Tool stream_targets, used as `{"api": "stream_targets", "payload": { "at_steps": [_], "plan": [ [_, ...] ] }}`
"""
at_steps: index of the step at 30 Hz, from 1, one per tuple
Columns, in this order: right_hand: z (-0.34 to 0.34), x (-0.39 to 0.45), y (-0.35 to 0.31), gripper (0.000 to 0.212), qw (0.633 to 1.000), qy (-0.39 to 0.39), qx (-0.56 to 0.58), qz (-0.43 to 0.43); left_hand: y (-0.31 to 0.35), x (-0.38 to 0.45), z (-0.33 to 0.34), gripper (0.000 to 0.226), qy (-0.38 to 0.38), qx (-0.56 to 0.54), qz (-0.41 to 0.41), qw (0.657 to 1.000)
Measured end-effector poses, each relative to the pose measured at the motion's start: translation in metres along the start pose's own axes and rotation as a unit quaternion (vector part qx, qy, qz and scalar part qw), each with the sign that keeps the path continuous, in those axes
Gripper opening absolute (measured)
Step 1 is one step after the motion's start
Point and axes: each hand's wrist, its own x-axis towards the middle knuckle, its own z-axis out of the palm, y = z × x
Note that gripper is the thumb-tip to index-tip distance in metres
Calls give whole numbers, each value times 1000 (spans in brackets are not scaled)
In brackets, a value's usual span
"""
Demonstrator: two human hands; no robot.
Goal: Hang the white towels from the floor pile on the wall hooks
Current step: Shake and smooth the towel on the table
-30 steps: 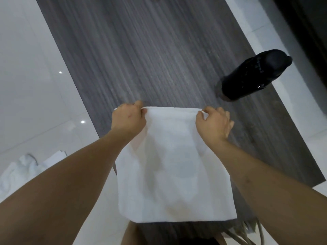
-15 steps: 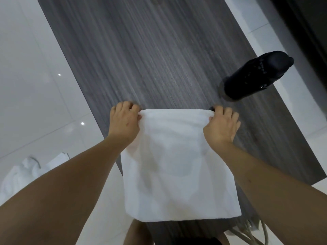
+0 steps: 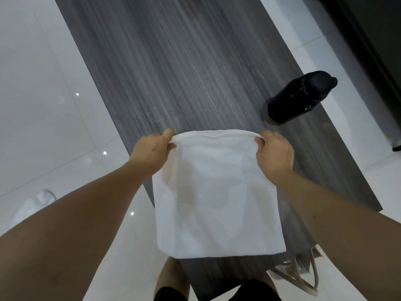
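1. Setting: a dark wood-grain wall panel [image 3: 184, 61] is faced, w/ glossy white tile [image 3: 43, 94] either side; no hooks can be made out in view.
2. A white towel [image 3: 217, 192] is held up flat in front of the panel, folded over at the top, lower part hanging free.
3. Left hand [image 3: 152, 153]: top left corner is pinched btwn thumb and curled fingers. Right hand [image 3: 274, 155]: top right corner is gripped the same way.
4. Corners are held apart, prob. so the top edge is kept taut and level for draping; w/ one hand only, the cloth would likely bunch.
5. The floor pile [image 3: 32, 205] is seen at lower left, well apart from the held towel, partly hidden by the left forearm, so more remain to be hung.
6. A black bottle-like object [image 3: 301, 96] is seen at right of the panel; a pale bag w/ handles [image 3: 303, 274] lies below the towel. Neither is touched.
7. Step judged: towel readied for hanging, not yet hung.
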Motion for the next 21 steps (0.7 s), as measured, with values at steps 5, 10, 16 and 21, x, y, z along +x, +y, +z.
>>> {"api": "stream_targets", "payload": {
  "at_steps": [5, 10, 16, 21],
  "plan": [
    [-20, -15, -18, 22, 996, -70, 51, 2, 26, -20, -29, 28, -51, -30, 0, 998],
    [-38, -28, -23, 5, 987, -150, 52, -15, 38, -40, -49, 32, -109, -113, -51, 986],
    [-64, -22, -8, 21, 992, -120, -20, -25, 25, -51, -57, 19, -54, -14, -58, 997],
    [-70, 11, -18, 25, 993, -75, -77, -56, 8, -36, -60, 23, 1, 17, -91, 996]
  ]
}}
